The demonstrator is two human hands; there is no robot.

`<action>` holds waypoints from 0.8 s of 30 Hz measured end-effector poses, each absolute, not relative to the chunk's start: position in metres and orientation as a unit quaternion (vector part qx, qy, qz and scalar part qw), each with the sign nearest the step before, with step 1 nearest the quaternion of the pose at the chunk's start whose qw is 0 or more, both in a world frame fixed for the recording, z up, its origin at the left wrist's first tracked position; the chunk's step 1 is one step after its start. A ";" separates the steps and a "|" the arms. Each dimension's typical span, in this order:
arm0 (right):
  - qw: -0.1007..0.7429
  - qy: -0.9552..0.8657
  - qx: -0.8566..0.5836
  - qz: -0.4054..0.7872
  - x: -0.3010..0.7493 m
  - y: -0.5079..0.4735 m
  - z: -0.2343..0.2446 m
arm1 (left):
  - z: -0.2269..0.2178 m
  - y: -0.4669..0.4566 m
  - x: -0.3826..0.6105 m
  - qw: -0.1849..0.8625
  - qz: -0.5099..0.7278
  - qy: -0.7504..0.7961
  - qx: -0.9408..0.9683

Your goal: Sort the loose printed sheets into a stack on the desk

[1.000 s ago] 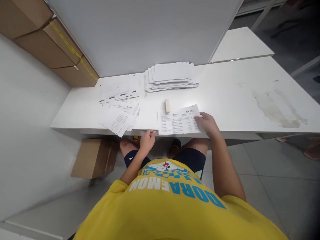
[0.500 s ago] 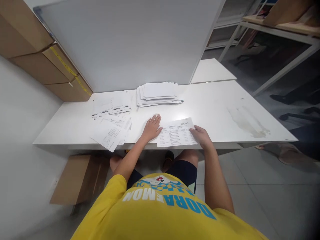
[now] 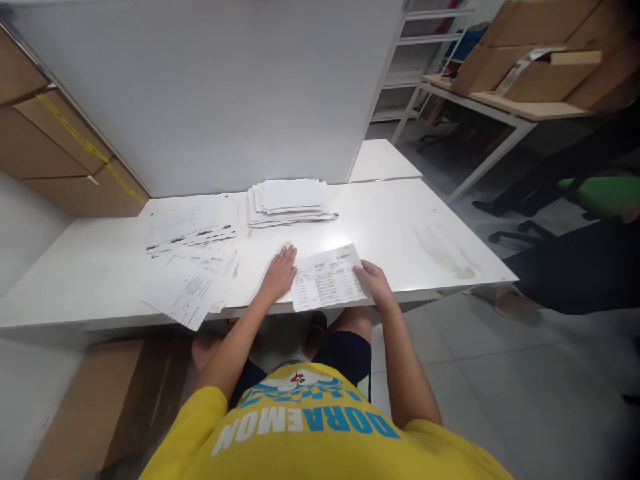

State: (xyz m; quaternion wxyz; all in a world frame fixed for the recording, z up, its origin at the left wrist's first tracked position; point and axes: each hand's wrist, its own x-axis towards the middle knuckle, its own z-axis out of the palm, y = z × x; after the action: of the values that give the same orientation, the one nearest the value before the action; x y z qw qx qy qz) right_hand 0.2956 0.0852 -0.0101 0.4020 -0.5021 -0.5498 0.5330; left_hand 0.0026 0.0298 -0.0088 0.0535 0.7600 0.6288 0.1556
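A printed paper sheet (image 3: 330,283) lies at the table's front edge, slightly tilted, its lower edge reaching past the tabletop. My right hand (image 3: 376,283) pinches the sheet's right side, thumb on top. Flat on the tabletop, my left hand (image 3: 280,273) rests by the sheet's left edge, fingers stretched out. A small pale item, too small to name, shows at its fingertips. To the left, loose printed sheets (image 3: 187,287) lie overlapped, one corner hanging over the front edge. Behind my hands sits a thick stack of white paper (image 3: 293,197).
A whiteboard (image 3: 225,93) stands along the back of the white table (image 3: 390,227). Cardboard boxes (image 3: 75,140) are piled at left, and another box (image 3: 95,393) is below the table. On the right, a second table holds boxes (image 3: 545,73); another person's legs (image 3: 550,267) are near.
The camera view has turned right, so the table and papers appear farther left. Both hands keep nearly the same places by the sheet, which looks slightly more tilted.
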 end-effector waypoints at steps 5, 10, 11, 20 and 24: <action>0.525 -0.565 -0.463 0.437 0.292 0.108 0.020 | -0.015 0.031 -0.001 0.079 0.188 0.647 0.735; 0.591 -0.534 -0.401 0.453 0.238 0.184 0.044 | -0.012 0.031 0.002 0.122 0.178 0.653 0.726; 0.591 -0.528 -0.393 0.466 0.222 0.204 0.044 | -0.011 0.031 0.002 0.128 0.180 0.651 0.726; 0.475 -0.589 -0.542 0.366 0.126 0.332 0.030 | -0.004 0.020 0.011 0.162 0.202 0.649 0.716; 0.465 -0.601 -0.571 0.312 0.127 0.342 0.021 | -0.007 0.018 0.010 0.151 0.211 0.647 0.717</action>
State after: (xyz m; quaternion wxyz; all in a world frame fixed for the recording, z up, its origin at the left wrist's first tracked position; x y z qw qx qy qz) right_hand 0.1266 0.3424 0.0213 0.4648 -0.5705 -0.6008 0.3121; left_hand 0.0104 0.0181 -0.0068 0.1513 0.7169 0.6472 0.2105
